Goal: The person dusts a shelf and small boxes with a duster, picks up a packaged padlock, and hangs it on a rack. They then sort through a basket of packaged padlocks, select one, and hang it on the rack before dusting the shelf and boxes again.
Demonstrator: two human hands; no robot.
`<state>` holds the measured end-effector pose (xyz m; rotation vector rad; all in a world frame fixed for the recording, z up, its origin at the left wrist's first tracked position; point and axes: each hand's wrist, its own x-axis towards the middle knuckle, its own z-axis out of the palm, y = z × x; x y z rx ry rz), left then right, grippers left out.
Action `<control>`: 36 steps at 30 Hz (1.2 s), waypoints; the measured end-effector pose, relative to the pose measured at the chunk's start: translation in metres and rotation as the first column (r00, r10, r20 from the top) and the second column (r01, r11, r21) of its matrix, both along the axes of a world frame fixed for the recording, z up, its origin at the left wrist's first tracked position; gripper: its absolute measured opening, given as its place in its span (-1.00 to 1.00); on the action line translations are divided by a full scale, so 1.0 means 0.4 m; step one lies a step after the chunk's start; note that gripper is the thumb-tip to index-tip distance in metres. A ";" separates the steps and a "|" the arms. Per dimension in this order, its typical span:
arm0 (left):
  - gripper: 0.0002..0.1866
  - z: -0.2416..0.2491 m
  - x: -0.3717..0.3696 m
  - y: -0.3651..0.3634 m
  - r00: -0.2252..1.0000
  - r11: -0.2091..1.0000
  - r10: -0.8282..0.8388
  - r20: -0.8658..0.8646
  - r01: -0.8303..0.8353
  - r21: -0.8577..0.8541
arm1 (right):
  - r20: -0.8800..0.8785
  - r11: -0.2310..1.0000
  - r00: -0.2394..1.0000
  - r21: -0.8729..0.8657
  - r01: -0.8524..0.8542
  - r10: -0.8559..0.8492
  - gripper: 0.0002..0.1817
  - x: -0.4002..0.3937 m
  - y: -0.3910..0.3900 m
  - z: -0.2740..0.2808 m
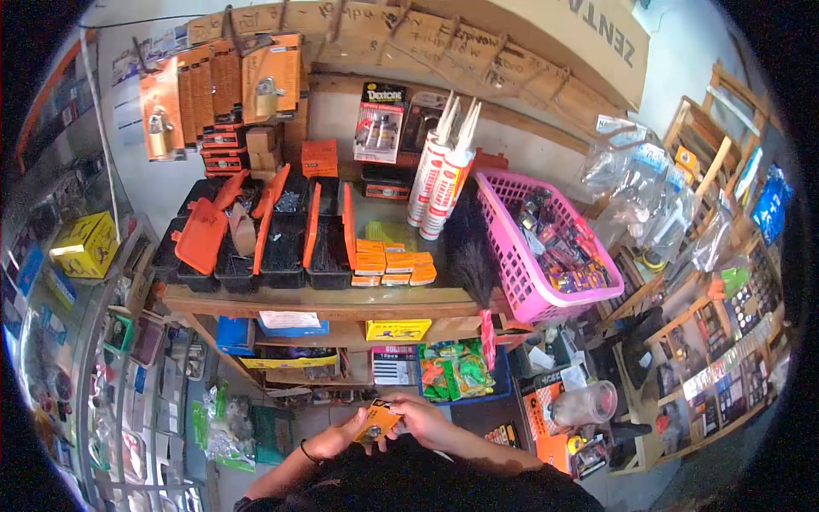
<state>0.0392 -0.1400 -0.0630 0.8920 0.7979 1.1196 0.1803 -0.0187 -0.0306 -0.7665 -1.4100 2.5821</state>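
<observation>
Low in front of my body, both hands are on a small orange carded pack with a dark top edge. A small metallic item shows near its lower end, too small to name. My left hand closes on the pack's left side, a dark band around that wrist. From the right, my right hand grips the upper right edge, fingers bent around it. Beyond my hands stands a wooden shelf bearing black bins with orange lids and small orange boxes.
Padlocks on orange cards hang at upper left. White sealant tubes stand beside a black brush and a pink basket of small packs. A glass display case flanks the left. A clear jar sits at right.
</observation>
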 end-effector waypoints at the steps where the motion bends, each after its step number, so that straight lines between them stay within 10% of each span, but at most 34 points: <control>1: -0.27 -0.001 -0.002 0.001 1.000 1.000 0.003 0.003 -0.003 0.012 | 0.003 1.000 1.000 0.012 -0.003 0.003 -0.72 -0.006 -0.001 0.006; 36: -0.41 -0.028 0.025 0.019 0.995 1.000 0.010 -0.094 -0.012 -0.021 | -0.023 0.987 0.987 0.008 0.158 -0.157 -0.78 0.015 -0.018 -0.005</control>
